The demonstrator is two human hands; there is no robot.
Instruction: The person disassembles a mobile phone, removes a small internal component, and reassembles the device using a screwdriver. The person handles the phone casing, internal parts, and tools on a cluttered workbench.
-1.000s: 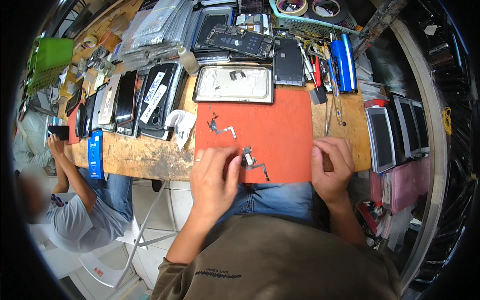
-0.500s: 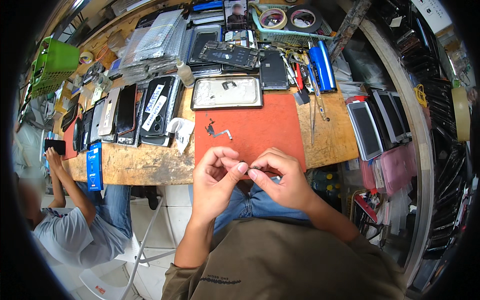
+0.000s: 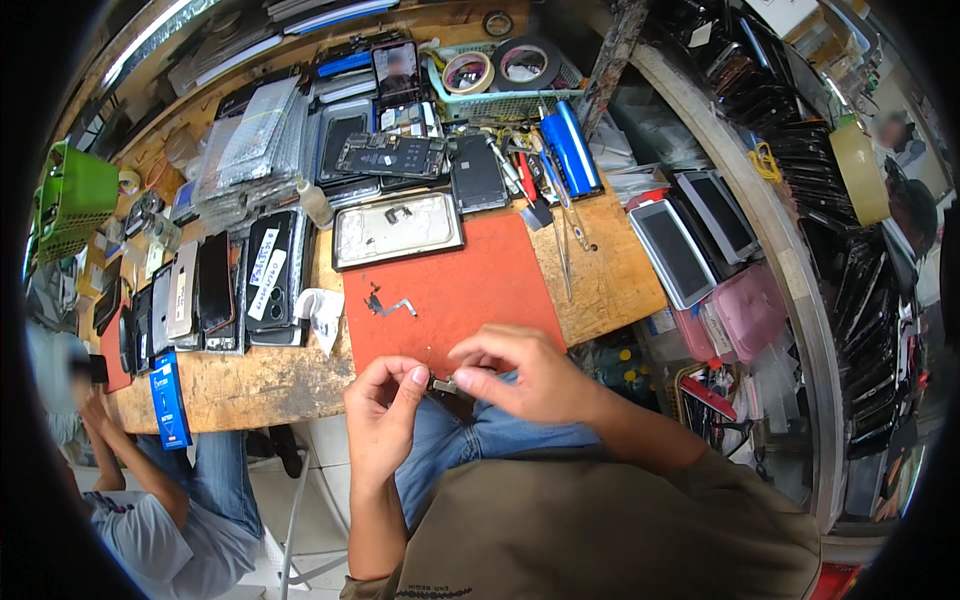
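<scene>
Hands met over the near edge of the red work mat point(image 3: 470, 300), just off the wooden bench point(image 3: 610, 280), in the single head view I was monitoring. A second before, both hands had been pressed flat on the mat's near edge; half a second before, they had lifted and drawn together. By this frame the left hand point(image 3: 385, 415) and the right hand point(image 3: 525, 375) were each pinching one end of a small metal part point(image 3: 447, 384), held between them above the lap. I judged that the part had been picked up off the mat and brought in for close handling.

Left hand: thumb and forefinger closed on the part's left end, other fingers curled. Right hand: fingertips closed on its right end from above.

Counts, as far as the view allowed:
- one small flex-cable piece point(image 3: 390, 304) left lying near the mat's left edge;
- one opened phone housing point(image 3: 398, 229), silver, along the mat's far edge;
- two tape rolls point(image 3: 467, 72) in a basket at the bench's far edge;
- one blue cylinder point(image 3: 571, 150) toward the far right corner;
- one green basket point(image 3: 75, 205) at the far left corner;
- one row of phones point(image 3: 215, 285) along the left side, too crowded to count.

A second person point(image 3: 150, 510) sat below the bench's left near corner.
</scene>
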